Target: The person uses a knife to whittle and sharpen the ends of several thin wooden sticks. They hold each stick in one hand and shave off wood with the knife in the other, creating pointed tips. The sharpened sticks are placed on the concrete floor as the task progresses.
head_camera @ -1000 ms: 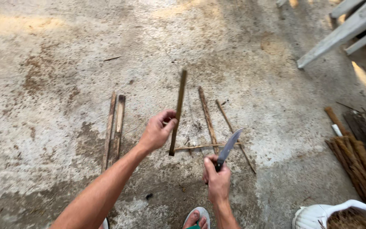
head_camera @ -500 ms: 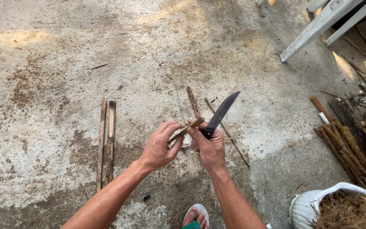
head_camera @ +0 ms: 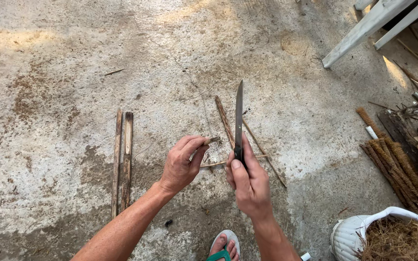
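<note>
My right hand (head_camera: pixel 250 186) is closed around the handle of a knife (head_camera: pixel 238 121), thumb pressed flat along the grip so the blade stands steady, its tip pointing to 12 o'clock. My left hand (head_camera: pixel 180 164) sits at 9 o'clock from the knife and pinches a short stick (head_camera: pixel 211 141) between thumb and fingers; only its end shows past my fingertips, close beside the blade, so I judge I hold it there to meet the edge. On the concrete floor (head_camera: pixel 64 72), just beyond my hands, lie some thin sticks (head_camera: pixel 224 120), crossing each other. Two flat split strips (head_camera: pixel 123 159) lie side by side at 9 o'clock, apart from the others. At 3 o'clock rests a bundle of rough brown rods (head_camera: pixel 393 162), and at 5 o'clock a white basket (head_camera: pixel 359 232) of dry fibre.
</note>
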